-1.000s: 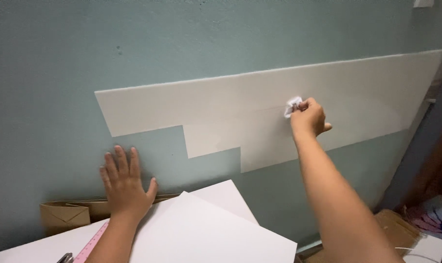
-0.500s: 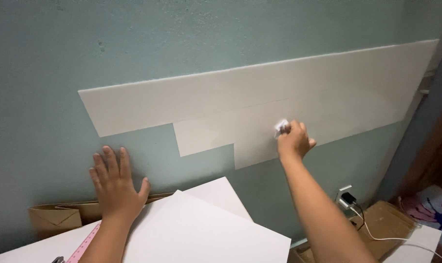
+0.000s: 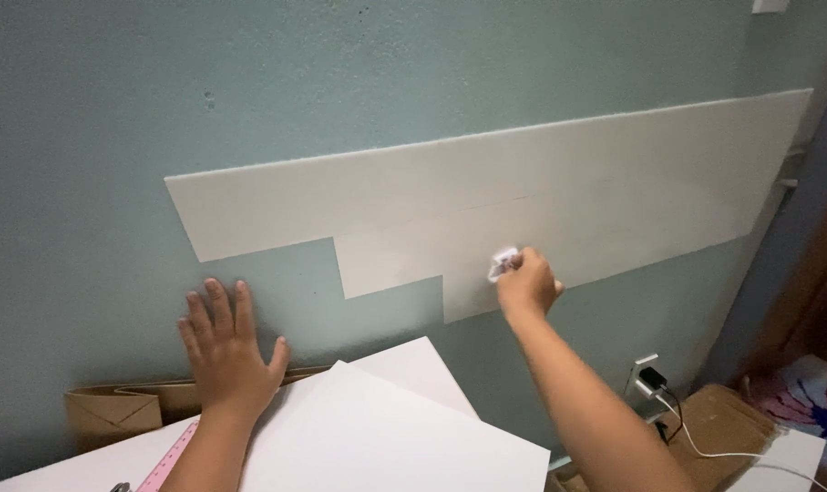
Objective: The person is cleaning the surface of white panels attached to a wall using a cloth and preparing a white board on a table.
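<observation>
Blue-green paint covers the rough wall (image 3: pixel 413 82), and a long pale grey panel (image 3: pixel 541 182) is stuck flat across it. That panel has a straight top edge and a bottom edge that steps down like stairs on the left side.

Up against the lower part of the panel is the right hand (image 3: pixel 527 284). It is closed into a loose fist, pinching a small white crumpled wad (image 3: pixel 501 264) in its fingertips. The wad touches the panel close to the lowest step. It looks scrunched and lumpy, maybe paper or cloth; I cannot tell which.

Well apart from it, down and to the left, the left hand (image 3: pixel 228 351) lies flat on the bare wall under the panel. Its fingers are spread wide and it holds nothing.

Below the hands lie big white sheets (image 3: pixel 386 437), one on top of another. A pink ruler (image 3: pixel 169 466) peeks out beside the left arm. Behind the sheets, a flat brown cardboard piece (image 3: pixel 103 410) leans on the wall.

Low on the right is a white wall socket with a black plug (image 3: pixel 652 378) and a white cable (image 3: pixel 705 446). A brown box (image 3: pixel 723 419) sits near it, beside some flowery cloth (image 3: pixel 814 401).
</observation>
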